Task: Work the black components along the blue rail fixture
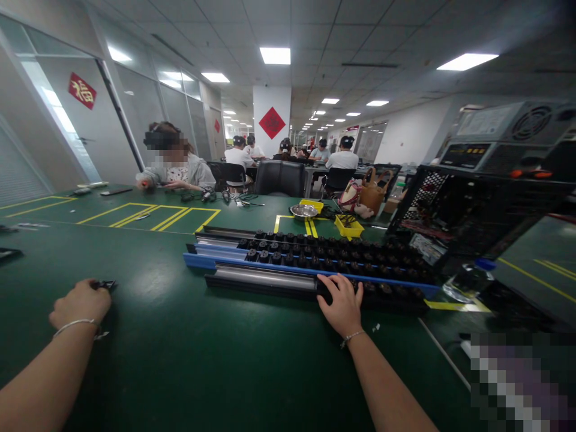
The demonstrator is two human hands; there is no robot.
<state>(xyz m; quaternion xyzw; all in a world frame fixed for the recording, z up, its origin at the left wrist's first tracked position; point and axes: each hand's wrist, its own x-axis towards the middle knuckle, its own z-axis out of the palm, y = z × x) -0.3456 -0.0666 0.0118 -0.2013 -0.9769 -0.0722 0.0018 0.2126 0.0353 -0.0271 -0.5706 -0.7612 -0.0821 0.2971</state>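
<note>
On a clock face laid over the view, a small dark part (105, 284) is pinched in the left hand (81, 306) at eight o'clock. At five o'clock, the right hand (341, 305) is laid over black parts (384, 289) lined along the near rail (261, 284); whether any is gripped cannot be told. The row could be skewed by uneven pressure; the pinched piece could be dropped if grip were loosened.
</note>
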